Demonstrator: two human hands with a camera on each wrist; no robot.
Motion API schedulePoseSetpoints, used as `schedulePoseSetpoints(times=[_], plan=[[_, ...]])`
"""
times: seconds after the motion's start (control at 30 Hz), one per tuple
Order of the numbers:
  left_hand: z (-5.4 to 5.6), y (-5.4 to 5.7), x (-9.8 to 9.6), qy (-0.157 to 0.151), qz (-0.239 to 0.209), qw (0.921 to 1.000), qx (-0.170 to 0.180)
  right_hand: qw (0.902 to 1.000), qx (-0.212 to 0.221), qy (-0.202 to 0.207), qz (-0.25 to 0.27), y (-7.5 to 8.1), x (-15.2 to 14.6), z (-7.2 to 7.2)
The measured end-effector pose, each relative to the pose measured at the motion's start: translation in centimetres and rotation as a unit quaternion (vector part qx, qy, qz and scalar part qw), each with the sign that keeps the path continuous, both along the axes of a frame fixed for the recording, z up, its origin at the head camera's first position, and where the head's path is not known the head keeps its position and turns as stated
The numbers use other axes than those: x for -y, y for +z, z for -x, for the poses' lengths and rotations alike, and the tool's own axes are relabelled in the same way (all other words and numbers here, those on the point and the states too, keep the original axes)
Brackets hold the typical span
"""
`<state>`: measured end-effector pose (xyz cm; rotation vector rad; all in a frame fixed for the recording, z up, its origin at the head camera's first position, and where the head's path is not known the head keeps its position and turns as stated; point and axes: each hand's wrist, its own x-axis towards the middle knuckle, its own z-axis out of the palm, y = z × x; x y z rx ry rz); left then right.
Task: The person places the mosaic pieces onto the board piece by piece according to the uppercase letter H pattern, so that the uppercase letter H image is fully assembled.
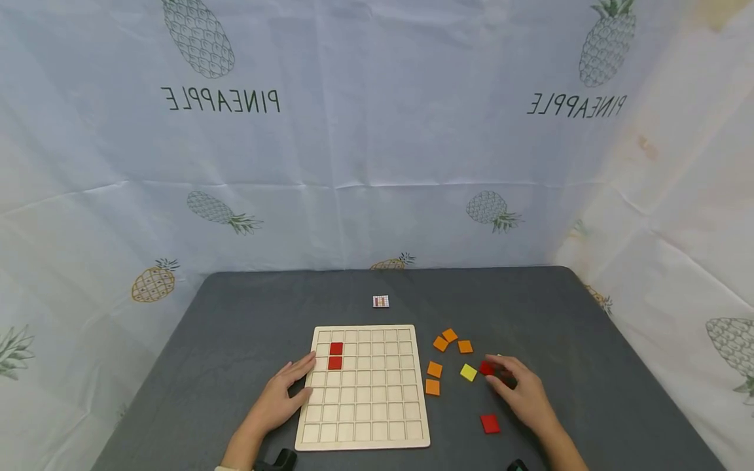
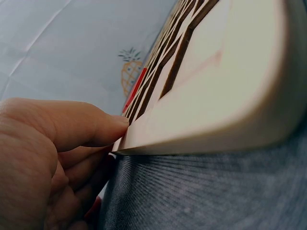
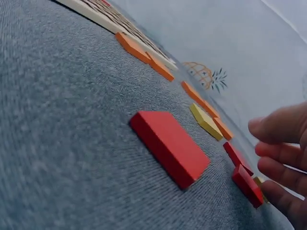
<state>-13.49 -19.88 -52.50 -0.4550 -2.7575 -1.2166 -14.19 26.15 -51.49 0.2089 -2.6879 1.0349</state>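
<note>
Your right hand [image 1: 524,392] is spread, thumb parted from fingers, holding nothing; its fingertips are just beside two flat, square red tiles [image 3: 247,186]. Your left hand [image 1: 281,396] lies relaxed, thumb and fingers touching the left edge of the pale, smooth, round-cornered board [image 1: 362,413]. Two red squares [image 1: 336,348] occupy cells of its grooved grid. Five orange tiles [image 1: 432,387] and a yellow tile [image 1: 468,372] lie between board and right hand, on finely textured grey fabric [image 1: 259,314].

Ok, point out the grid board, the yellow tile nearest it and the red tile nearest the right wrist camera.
Grid board [image 1: 363,395], head view: bare cell near its middle.
Yellow tile [image 1: 468,372], head view: its upper face.
Red tile [image 3: 175,142], right wrist view: its upper face.
</note>
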Motion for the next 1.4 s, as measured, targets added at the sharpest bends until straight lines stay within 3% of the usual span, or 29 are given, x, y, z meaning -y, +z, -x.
schedulePoseSetpoints(times=[0.17, 0.47, 0.73, 0.97, 1.4], plan=[[0.1, 0.1, 0.0, 0.003, 0.006, 1.0, 0.0, 0.9997, -0.009, -0.009, -0.022, -0.2, -0.2, 0.3], [0.1, 0.5, -0.2, 0.016, 0.023, 0.9988, 0.039, 0.9971, -0.035, -0.02, -0.065, -0.8, 0.1, 0.4], [0.0, 0.6, -0.1, 0.014, 0.022, 0.9977, 0.062, 0.9967, -0.025, -0.038, -0.068, -1.4, 0.4, 0.4], [0.0, 0.7, 0.1, 0.014, 0.021, 0.9978, 0.062, 0.9965, -0.025, -0.048, -0.063, -1.4, 0.7, 0.4], [0.0, 0.2, 0.0, 0.017, 0.03, 0.9985, 0.041, 0.9946, -0.066, -0.046, -0.065, -1.5, 0.6, 0.1]])
